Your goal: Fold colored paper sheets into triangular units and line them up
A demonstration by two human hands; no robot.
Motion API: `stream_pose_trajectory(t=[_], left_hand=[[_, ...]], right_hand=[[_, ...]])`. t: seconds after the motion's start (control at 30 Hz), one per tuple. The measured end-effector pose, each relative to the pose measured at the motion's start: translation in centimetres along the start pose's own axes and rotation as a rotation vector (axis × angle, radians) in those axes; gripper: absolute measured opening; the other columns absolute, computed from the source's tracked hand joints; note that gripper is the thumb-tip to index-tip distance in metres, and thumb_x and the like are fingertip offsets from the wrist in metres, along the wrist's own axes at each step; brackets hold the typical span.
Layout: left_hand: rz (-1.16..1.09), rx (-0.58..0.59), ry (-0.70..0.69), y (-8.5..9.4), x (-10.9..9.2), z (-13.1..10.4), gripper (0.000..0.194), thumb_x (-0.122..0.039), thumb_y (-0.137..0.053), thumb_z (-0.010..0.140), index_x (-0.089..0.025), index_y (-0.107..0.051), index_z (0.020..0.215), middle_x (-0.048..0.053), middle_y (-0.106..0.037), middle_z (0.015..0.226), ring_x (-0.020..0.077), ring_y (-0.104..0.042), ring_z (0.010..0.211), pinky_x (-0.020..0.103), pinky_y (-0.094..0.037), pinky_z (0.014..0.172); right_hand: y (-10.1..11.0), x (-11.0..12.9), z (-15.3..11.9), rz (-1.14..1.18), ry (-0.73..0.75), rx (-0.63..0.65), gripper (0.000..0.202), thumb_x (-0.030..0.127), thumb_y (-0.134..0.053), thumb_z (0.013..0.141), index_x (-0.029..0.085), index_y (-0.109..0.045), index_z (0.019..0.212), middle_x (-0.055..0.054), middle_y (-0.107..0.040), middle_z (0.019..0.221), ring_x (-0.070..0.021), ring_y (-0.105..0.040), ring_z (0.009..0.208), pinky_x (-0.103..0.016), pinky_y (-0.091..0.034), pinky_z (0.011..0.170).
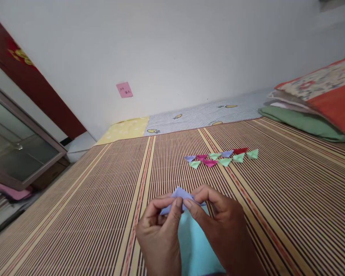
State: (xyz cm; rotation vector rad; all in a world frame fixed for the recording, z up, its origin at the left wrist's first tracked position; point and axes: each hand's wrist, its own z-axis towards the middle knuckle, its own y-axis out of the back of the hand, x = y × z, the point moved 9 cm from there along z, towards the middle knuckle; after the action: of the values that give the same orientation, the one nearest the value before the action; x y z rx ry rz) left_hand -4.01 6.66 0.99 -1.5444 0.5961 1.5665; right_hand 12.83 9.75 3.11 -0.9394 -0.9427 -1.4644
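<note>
Between my two hands is a piece of lilac paper, folded to a peak at the top. My left hand pinches its left side with thumb and forefinger. The right side is held by my right hand, its thumb meeting the left thumb at the paper's middle. Below them lies a light blue sheet, partly covered by my hands. Farther off on the mat are two rows of small folded paper triangles in green, pink, lilac and red.
A striped bamboo mat covers the bed. Folded bedding is stacked at the right. Along the wall runs patterned cloth, with a pink note above it. A glass-fronted cabinet stands at the left.
</note>
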Motion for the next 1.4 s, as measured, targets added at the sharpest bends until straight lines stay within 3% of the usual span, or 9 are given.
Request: stream_pose_trajectory(t=[0.3,0.47,0.63,0.87,1.07,1.4], left_hand=[[-0.096,0.051,0.074,-0.4,0.4,0.2,0.024,-0.027,-0.094,0.065,-0.018,-0.072,0.067,0.0,-0.074,0.078,0.0127,-0.072,0.069,0.018,-0.058,0.063],[-0.071,0.165,0.101,-0.8,1.4,0.4,0.017,-0.027,-0.092,0.07,-0.02,-0.077,0.074,-0.001,-0.075,0.079,0.0104,-0.067,0.064,0.017,-0.054,0.059],[-0.064,0.191,0.119,-0.9,1.9,0.6,0.019,-0.033,-0.089,0.073,-0.019,-0.077,0.073,-0.003,-0.068,0.065,0.0088,-0.059,0.059,0.015,-0.048,0.055],[-0.017,0.163,0.123,-0.7,1.5,0.5,0.025,-0.038,-0.088,0.073,-0.017,-0.075,0.073,-0.001,-0.067,0.063,0.0094,-0.056,0.057,0.015,-0.046,0.052],[0.107,0.203,0.076,-1.4,0.4,0.2,0.022,-0.03,-0.09,0.066,-0.017,-0.073,0.068,0.001,-0.068,0.065,0.0121,-0.061,0.059,0.014,-0.04,0.044],[0.074,0.268,0.048,-1.9,0.2,-0.1,0.02,-0.028,-0.087,0.074,-0.017,-0.07,0.069,0.003,-0.074,0.076,0.0128,-0.067,0.062,0.019,-0.053,0.056]], right_hand=[[-0.4,-0.5,0.1,0.071,-0.094,0.12,0.026,0.033,-0.068,0.09,0.022,-0.058,0.07,0.003,-0.063,0.071,-0.0161,-0.059,0.07,-0.029,-0.044,0.066],[-0.3,-0.6,0.1,0.143,-0.098,0.141,0.026,0.033,-0.069,0.09,0.022,-0.058,0.07,0.002,-0.066,0.074,-0.0167,-0.062,0.073,-0.03,-0.046,0.069],[-0.3,-0.7,0.2,0.145,-0.089,0.152,0.024,0.03,-0.07,0.091,0.021,-0.06,0.07,0.003,-0.068,0.076,-0.016,-0.063,0.074,-0.03,-0.046,0.071],[-0.5,-0.5,0.2,0.153,-0.077,0.143,0.023,0.029,-0.072,0.088,0.021,-0.061,0.07,0.004,-0.067,0.073,-0.0145,-0.062,0.071,-0.028,-0.045,0.068],[-0.5,0.2,0.4,0.182,-0.07,0.166,0.014,0.029,-0.069,0.092,0.022,-0.069,0.08,0.002,-0.069,0.08,-0.0149,-0.064,0.077,-0.027,-0.048,0.072],[0.1,0.4,0.1,0.155,-0.058,0.104,0.024,0.032,-0.066,0.094,0.021,-0.063,0.073,0.002,-0.066,0.073,-0.0143,-0.061,0.069,-0.026,-0.047,0.065]])
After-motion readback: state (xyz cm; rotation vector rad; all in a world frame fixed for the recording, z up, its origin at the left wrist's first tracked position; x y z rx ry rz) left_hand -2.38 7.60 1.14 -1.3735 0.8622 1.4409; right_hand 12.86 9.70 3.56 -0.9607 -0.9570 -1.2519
